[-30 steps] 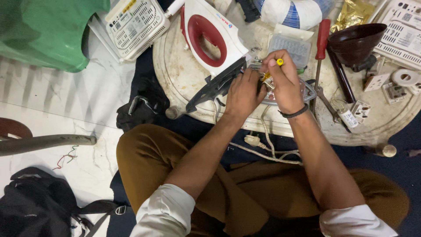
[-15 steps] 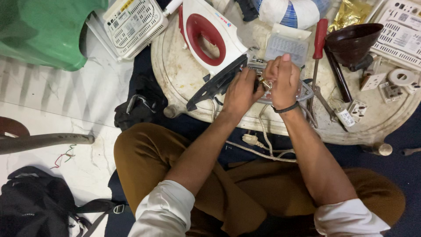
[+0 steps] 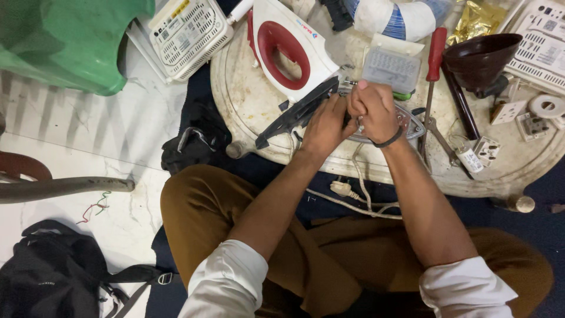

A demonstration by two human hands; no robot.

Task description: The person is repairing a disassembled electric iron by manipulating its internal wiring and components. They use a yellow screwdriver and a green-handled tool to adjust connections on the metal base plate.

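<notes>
My right hand was closed in a fist and my left hand pressed against it, both bearing down on the metal iron base near the round table's front edge. The white-and-red iron shell lay just beyond, with a red-handled screwdriver to the right.

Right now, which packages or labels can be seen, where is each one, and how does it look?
Crinkled gold foil packet: table's far edge, shiny, flat.
White plastic router box: on the floor, upper left, with a small yellow sticker.
Small white paper tag: right of the right hand, rectangular.
</notes>
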